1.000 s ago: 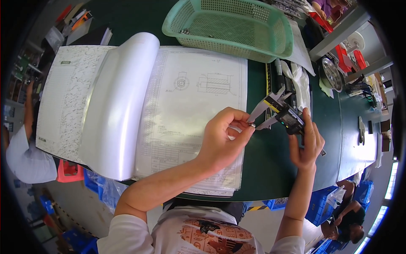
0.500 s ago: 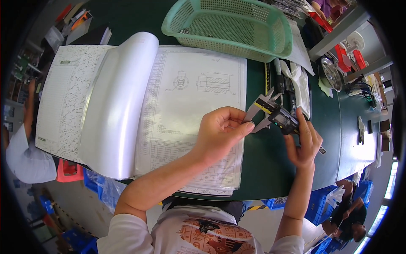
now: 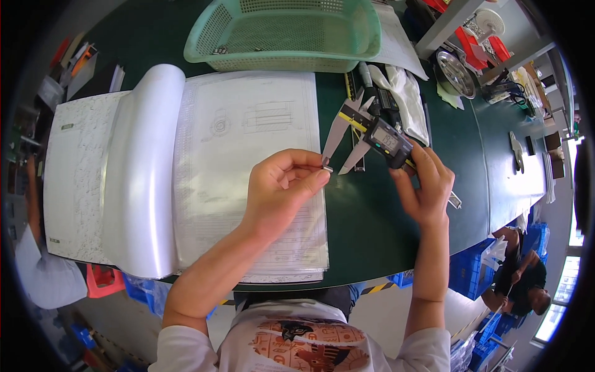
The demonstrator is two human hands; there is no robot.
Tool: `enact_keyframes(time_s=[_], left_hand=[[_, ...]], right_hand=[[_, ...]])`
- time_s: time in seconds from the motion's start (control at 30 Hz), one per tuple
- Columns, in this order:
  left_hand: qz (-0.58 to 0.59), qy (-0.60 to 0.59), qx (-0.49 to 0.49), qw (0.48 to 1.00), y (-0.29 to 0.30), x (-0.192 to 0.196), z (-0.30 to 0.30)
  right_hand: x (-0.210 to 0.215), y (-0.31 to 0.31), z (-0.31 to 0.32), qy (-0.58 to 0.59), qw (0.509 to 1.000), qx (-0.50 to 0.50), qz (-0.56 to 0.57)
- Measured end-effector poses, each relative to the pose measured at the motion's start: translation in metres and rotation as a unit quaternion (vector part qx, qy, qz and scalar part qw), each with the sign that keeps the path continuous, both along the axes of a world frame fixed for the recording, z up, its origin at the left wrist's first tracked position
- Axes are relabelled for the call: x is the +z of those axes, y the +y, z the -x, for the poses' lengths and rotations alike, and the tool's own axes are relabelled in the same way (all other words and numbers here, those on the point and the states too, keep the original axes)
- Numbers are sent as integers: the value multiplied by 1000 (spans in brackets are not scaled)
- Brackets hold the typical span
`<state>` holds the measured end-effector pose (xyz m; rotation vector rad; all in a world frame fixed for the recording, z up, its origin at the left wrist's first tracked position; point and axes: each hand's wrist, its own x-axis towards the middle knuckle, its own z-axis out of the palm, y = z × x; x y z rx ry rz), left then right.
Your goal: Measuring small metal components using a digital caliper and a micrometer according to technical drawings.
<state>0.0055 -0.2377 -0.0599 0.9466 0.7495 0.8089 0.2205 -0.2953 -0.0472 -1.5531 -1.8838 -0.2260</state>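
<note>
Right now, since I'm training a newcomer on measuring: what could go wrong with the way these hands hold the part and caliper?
1. The left hand pinches the small metal part by fingertips only, in the air; it could slip and drop onto the table.
2. The caliper jaws are open and pointed near the left fingers; closing could nip them.
3. The right hand holds the caliper at one end, so it may tilt and misread.

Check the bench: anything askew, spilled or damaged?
Nothing stands out. The left hand pinches a small metal part at the open digital caliper held by the right hand; the drawing binder lies flat.
</note>
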Motion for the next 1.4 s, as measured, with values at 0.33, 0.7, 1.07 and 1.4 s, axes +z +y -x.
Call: enact_keyframes(time_s=[0.33, 0.7, 1.07, 1.4], left_hand=[[-38, -25, 14, 999, -3, -4, 0], [-61, -19, -7, 998, -2, -6, -1], [-93, -14, -10, 996, -3, -10, 2], [-102, -16, 1, 995, -8, -11, -5]], right_hand=[[-5, -1, 3, 72, 996, -11, 58], [2, -2, 3, 55, 997, -36, 39], [-4, -1, 2, -1, 1000, -17, -24], [-1, -4, 3, 36, 999, -28, 26]])
